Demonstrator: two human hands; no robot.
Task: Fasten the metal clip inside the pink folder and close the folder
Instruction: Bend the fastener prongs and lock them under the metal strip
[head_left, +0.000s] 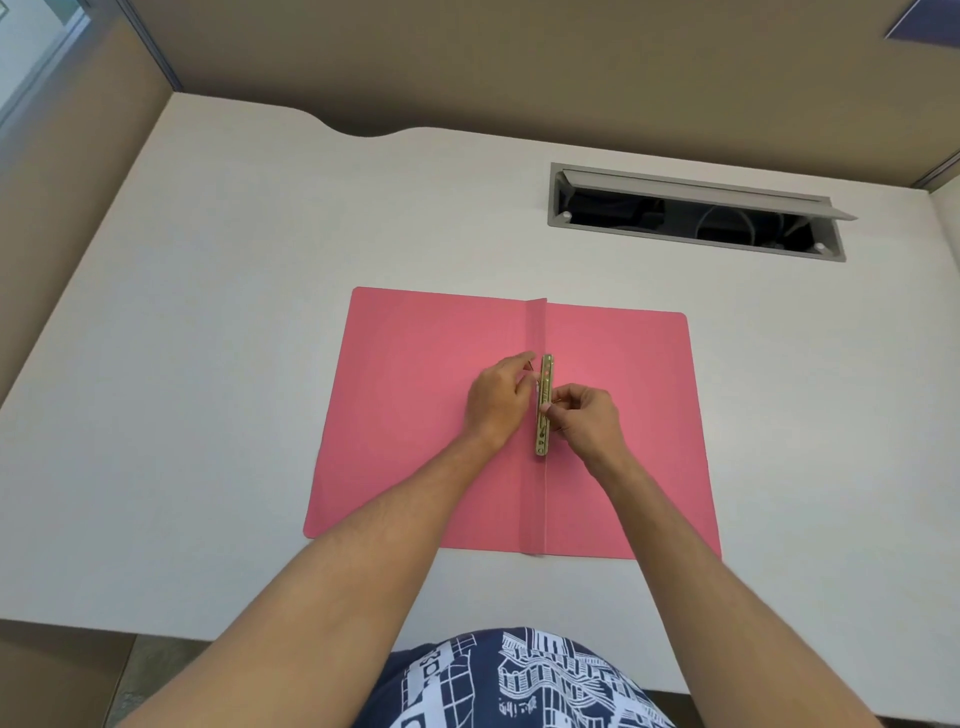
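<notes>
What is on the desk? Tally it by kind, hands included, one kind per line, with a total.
Pink folder, lying open: 1
Metal clip along the folder's spine: 1
Hands at the clip: 2, left hand and right hand
Cable hatch set in the desk, lid open: 1
Total: 5

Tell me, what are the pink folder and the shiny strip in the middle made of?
The pink folder looks like thin matte card: it lies flat, with a sharp crease down its spine. The clip seems to be brass-coloured metal, since it glints and has punched holes. Both hands, left and right, pinch at it.
</notes>
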